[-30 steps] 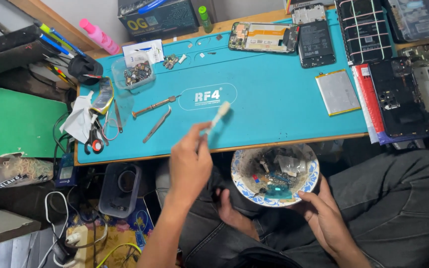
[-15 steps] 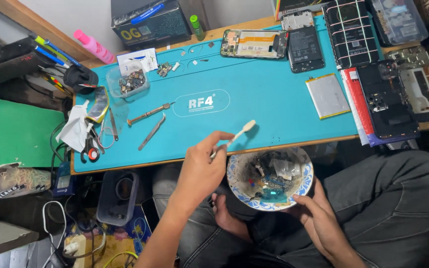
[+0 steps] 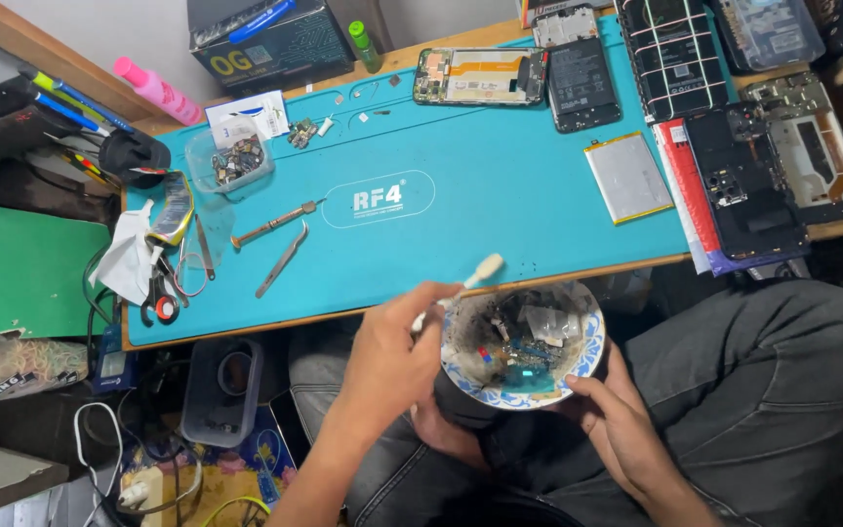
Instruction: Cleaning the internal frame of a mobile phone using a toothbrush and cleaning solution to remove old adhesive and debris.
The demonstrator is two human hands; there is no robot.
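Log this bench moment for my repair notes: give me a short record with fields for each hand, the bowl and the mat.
left hand: grips a small white-tipped brush, tip raised over the bowl's near-left rim
right hand: supports the bowl from below, over the lap
bowl: blue-patterned rim, dirty inside, holds small phone parts and blue residue
mat: teal, on a wooden bench
on mat: tweezers, opened phone, loose battery, clear tub of small parts
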